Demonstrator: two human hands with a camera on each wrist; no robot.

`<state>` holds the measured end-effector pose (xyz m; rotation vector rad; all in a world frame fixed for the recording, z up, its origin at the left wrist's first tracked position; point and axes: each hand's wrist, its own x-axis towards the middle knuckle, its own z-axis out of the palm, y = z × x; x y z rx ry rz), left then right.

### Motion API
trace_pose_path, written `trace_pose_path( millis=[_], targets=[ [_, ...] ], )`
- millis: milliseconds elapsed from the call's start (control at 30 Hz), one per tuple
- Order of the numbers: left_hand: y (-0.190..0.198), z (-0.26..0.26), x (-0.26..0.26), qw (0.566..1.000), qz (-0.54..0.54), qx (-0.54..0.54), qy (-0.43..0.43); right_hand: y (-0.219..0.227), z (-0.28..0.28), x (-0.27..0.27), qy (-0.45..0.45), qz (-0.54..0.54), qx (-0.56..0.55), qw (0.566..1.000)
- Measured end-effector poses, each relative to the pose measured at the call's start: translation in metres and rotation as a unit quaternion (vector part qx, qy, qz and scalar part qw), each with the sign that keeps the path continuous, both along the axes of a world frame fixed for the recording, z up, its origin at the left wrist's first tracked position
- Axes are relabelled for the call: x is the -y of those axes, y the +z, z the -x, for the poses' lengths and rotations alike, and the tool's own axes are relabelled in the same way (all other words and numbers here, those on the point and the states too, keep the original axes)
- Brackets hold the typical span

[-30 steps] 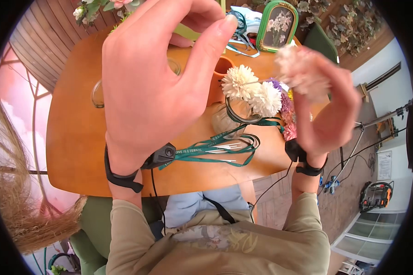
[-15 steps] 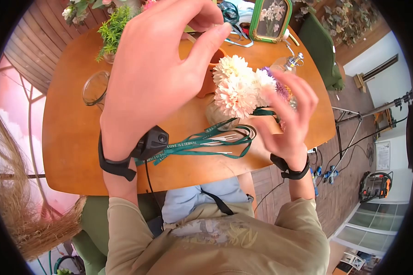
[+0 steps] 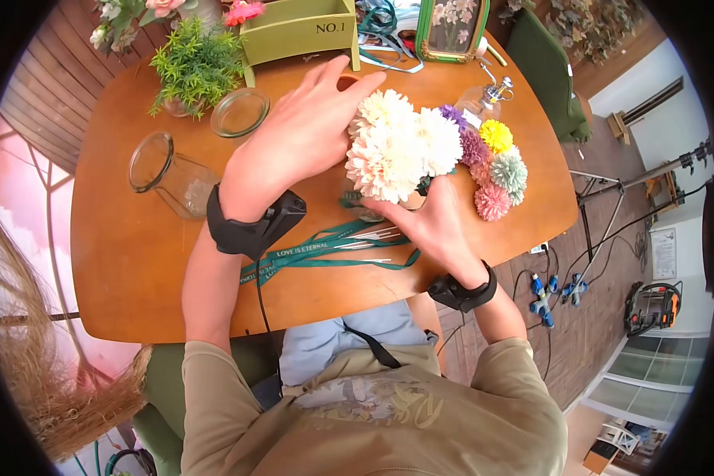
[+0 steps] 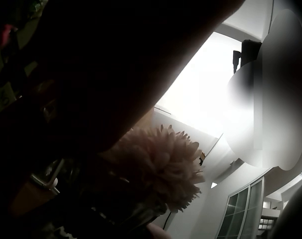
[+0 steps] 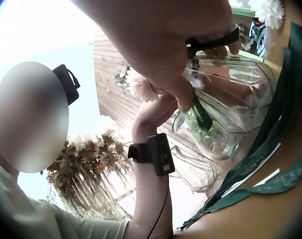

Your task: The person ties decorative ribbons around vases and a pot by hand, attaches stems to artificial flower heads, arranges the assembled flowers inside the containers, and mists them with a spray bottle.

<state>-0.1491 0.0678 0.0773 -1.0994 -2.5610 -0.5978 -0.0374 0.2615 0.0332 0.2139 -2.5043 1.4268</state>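
Cream and pale pink flowers (image 3: pixel 389 151) fill the mouth of a clear glass vase (image 5: pixel 240 84), which has a dark green ribbon (image 5: pixel 202 113) at its neck. My right hand (image 3: pixel 436 226) is below the blooms, thumb and fingers round the neck in the right wrist view. My left hand (image 3: pixel 293 139) is beside the blooms on their left, its fingers extended and spread; whether it touches them cannot be told. A pale pink bloom (image 4: pixel 158 162) shows in the dark left wrist view. Green ribbons (image 3: pixel 317 250) with white strips lie in front of the vase.
Left on the table (image 3: pixel 119 270) are a tipped glass jar (image 3: pixel 174 178), a glass dish (image 3: pixel 240 113) and a green plant (image 3: pixel 194 67). Behind stand a green planter (image 3: pixel 297 36) and a framed picture (image 3: pixel 451 28). Coloured flowers (image 3: pixel 496 170) and a spray bottle (image 3: pixel 484 99) are on the right.
The pale pink flower moved from my right hand to the vase. My right hand came down to the vase neck; my left hand lowered away from the camera and its fingers spread.
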Motion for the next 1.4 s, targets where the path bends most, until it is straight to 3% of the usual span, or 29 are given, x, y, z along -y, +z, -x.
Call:
trace_pose_path(
  millis=[67,267,333,467,700,867,1067,1133,1267,1333,1400],
  targets=[
    [0.009,-0.005,-0.003,0.997,0.041,0.071,0.017,-0.008,0.004,-0.004,0.014,-0.011,0.014,1.000],
    [-0.002,0.001,-0.001,1.000,0.017,0.003,0.003,0.006,0.017,-0.031,-0.073,-0.029,0.027,0.997],
    [0.001,0.000,0.001,1.000,0.023,0.008,0.003,0.003,0.033,-0.044,-0.092,-0.057,0.039,0.993],
    [0.010,-0.005,0.002,0.998,0.058,0.031,-0.005,0.003,0.060,-0.048,-0.092,-0.071,-0.038,0.992],
    [0.034,-0.024,0.008,0.989,0.120,0.086,-0.010,-0.017,0.101,-0.050,-0.136,-0.168,-0.012,0.976],
    [0.042,-0.037,0.013,0.984,0.140,0.107,-0.033,-0.025,0.112,-0.044,-0.119,-0.143,-0.053,0.981],
    [0.042,-0.044,0.015,0.983,0.136,0.105,-0.058,-0.017,0.078,-0.057,-0.106,-0.131,-0.096,0.981],
    [0.041,-0.043,0.016,0.981,0.138,0.120,-0.056,-0.010,0.049,-0.059,-0.166,-0.124,-0.225,0.952],
    [0.038,-0.041,0.016,0.983,0.139,0.114,-0.048,-0.010,-0.001,-0.064,-0.142,-0.122,-0.126,0.974],
    [0.037,-0.042,0.016,0.982,0.142,0.115,-0.046,-0.004,-0.016,-0.067,-0.035,-0.233,0.047,0.971],
    [0.038,-0.043,0.017,0.983,0.141,0.109,-0.043,-0.008,-0.022,-0.066,-0.003,-0.195,0.097,0.976]
  ],
)
